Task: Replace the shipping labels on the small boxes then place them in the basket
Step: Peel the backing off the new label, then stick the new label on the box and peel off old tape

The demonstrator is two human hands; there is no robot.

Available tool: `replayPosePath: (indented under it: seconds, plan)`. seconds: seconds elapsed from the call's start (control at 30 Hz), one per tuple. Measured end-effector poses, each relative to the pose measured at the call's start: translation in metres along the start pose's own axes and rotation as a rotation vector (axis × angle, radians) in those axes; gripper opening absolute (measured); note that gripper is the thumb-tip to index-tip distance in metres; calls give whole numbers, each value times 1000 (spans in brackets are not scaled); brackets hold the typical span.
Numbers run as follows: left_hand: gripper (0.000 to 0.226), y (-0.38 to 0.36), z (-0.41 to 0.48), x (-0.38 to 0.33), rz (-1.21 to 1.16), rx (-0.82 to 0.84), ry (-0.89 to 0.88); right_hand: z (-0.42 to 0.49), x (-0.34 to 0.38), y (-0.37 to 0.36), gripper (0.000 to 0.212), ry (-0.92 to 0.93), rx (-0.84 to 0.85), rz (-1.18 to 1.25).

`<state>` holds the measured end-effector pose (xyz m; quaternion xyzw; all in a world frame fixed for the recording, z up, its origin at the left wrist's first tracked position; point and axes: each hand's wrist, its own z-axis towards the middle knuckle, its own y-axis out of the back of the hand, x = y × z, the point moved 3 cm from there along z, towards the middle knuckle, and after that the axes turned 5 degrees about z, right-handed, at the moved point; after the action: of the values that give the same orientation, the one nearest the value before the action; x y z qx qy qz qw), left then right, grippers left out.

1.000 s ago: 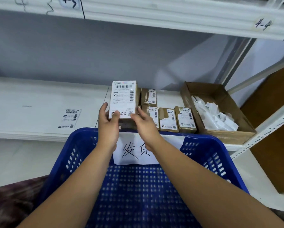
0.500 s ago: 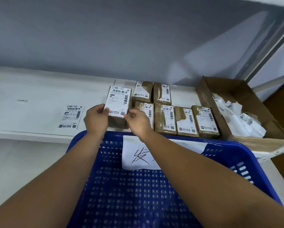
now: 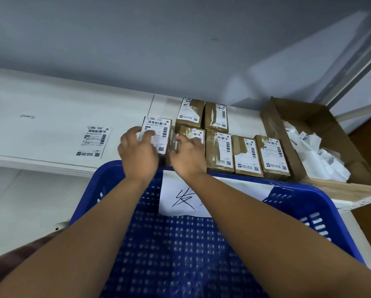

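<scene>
At the front edge of the white shelf (image 3: pixel 51 117), left hand (image 3: pixel 137 155) spreads open on the white label (image 3: pixel 158 129) of the small brown cardboard box (image 3: pixel 157 145) (probably smoothing it); right hand (image 3: pixel 187 157) curls alongside, hold unclear

Head view, steeply down over basket (image 3: pixel 298 190)

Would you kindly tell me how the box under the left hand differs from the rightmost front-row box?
The left box wears a white label across nearly its whole top; the rightmost box shows brown tape beside a narrower label. The left hand touches the left box; nothing touches the rightmost box. Both are small, brown, barcoded.
</scene>
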<state>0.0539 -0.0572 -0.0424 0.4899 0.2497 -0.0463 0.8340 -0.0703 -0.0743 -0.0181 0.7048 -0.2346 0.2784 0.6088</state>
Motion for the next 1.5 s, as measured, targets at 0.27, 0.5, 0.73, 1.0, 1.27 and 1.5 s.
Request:
replayPosePath:
  seconds: [0.27, 0.5, 0.73, 1.0, 1.27, 1.5]
  plan:
    - [24, -31, -22, -29, 364, 318, -372, 5, -39, 8, 62, -195, 113, -214]
    - [44, -23, -20, -24, 335, 368, -305, 12, -38, 4, 72, -220, 122, -277]
    - [47, -25, -24, -18, 354, 354, -298, 16, -36, 2, 66, -185, 124, -304]
    - [52, -23, -31, -15, 331, 441, -286, 22, -40, -2, 72, -235, 107, -379]
    - [30, -26, -45, -13, 87, 110, -309, 30, -32, -9, 79, -208, 127, -498]
    - [20, -15, -54, -14, -123, 108, -176, 38, -21, -23, 76, -392, 77, -401]
